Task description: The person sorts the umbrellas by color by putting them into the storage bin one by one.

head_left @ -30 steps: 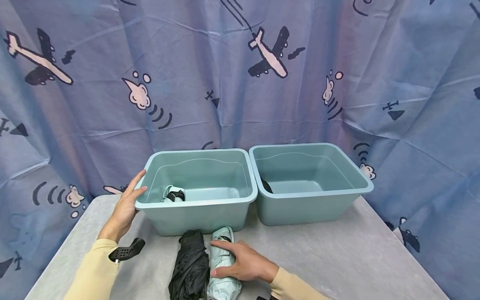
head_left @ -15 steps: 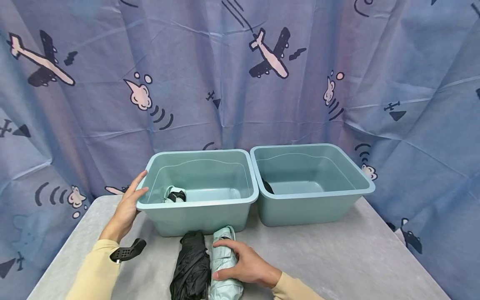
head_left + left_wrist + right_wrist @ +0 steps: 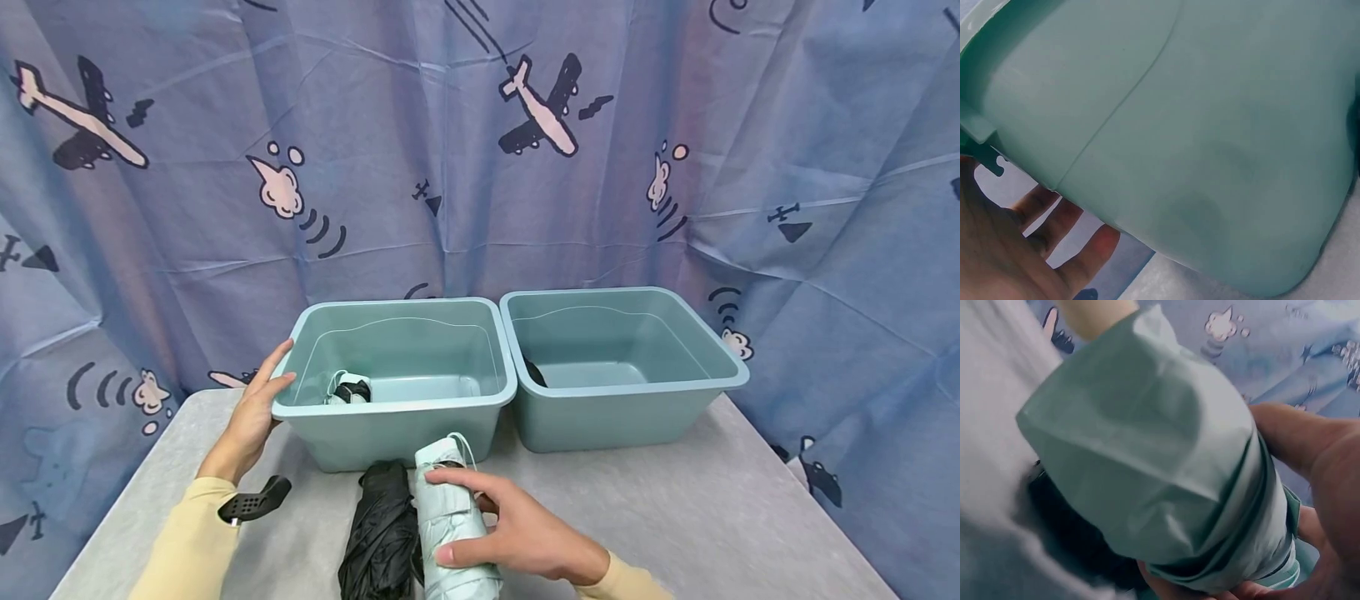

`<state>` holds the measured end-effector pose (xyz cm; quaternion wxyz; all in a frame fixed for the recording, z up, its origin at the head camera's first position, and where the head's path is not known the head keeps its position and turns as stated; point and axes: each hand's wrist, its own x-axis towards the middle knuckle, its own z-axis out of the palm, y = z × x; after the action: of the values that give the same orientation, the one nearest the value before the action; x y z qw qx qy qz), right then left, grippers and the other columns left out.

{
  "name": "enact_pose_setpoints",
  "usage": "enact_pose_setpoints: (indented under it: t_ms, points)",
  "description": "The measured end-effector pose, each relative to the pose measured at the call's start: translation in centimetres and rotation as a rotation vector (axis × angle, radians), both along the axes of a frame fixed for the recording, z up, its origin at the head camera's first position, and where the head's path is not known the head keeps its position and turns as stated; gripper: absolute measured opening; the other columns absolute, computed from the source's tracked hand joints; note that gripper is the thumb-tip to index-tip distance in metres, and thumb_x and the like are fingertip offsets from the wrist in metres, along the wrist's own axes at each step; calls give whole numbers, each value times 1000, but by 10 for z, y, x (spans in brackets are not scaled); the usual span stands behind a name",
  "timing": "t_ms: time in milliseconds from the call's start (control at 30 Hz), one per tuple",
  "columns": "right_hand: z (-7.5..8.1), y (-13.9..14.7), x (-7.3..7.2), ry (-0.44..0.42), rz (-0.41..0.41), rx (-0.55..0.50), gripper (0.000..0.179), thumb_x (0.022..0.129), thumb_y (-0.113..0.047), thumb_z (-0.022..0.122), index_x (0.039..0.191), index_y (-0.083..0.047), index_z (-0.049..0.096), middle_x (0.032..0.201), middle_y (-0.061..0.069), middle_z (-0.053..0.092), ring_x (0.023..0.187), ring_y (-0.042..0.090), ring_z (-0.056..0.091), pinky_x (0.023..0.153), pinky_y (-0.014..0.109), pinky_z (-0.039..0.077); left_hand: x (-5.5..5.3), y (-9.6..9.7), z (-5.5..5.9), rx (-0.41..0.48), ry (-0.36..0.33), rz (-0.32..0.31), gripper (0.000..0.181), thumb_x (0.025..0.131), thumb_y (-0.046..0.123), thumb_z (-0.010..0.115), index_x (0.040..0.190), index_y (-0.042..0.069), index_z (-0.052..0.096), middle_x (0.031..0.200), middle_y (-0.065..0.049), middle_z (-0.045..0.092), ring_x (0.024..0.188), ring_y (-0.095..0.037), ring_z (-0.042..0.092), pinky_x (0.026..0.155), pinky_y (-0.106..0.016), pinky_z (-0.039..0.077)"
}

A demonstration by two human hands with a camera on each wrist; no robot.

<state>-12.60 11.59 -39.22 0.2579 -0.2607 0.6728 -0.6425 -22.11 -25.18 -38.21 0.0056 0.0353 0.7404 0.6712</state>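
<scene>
My right hand grips a light mint folding umbrella, thumb on the near part and index finger near its strap end. The umbrella's far end is tipped up, with a thin wrist loop there. In the right wrist view its folded fabric fills the middle. Beside it on the table lies a black folding umbrella. My left hand holds the left rim of the left teal plastic bin; in the left wrist view its fingers lie along the outside of the wall.
A second teal bin stands right against the first, a dark object partly hidden inside it. A white-and-black item with a cord lies in the left bin. Behind the grey table hangs a blue curtain.
My right hand has closed round the mint umbrella and raised it from beside the black one, its far end tilting up. The left hand has stayed at the bin rim.
</scene>
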Motion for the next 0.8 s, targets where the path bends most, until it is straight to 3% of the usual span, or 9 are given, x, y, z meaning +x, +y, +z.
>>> enact_pose_setpoints:
  t_ms: [167,367,600,800]
  points:
    - [25,-2,0,56,53,-49,70,86,-5,80,149,-20,51,124,13,58,107,26,64,81,42,58,0,0,0,3,0,-2,60,112,26,34,165,24,7,168,-12,2,127,-16,38,90,-21,43]
    - [57,-12,-14,142,45,-98,75,85,1,79,151,-19,49,122,16,61,104,25,66,79,47,58,0,-1,0,-13,-2,2,60,112,26,33,165,24,6,168,-13,3,127,-17,38,87,-20,43]
    - [93,-34,-50,187,-67,-52,76,86,-5,81,151,-29,50,119,16,62,103,26,64,75,45,58,0,-1,0,-4,-5,-1,60,112,26,33,165,25,6,168,-13,2,130,-21,36,87,-20,43]
    - [107,-55,-89,184,-136,-74,74,88,-8,80,151,-30,49,117,16,64,101,26,65,77,41,58,0,0,0,-2,-2,-1,60,112,27,33,165,25,6,168,-13,3,133,-23,33,87,-20,43]
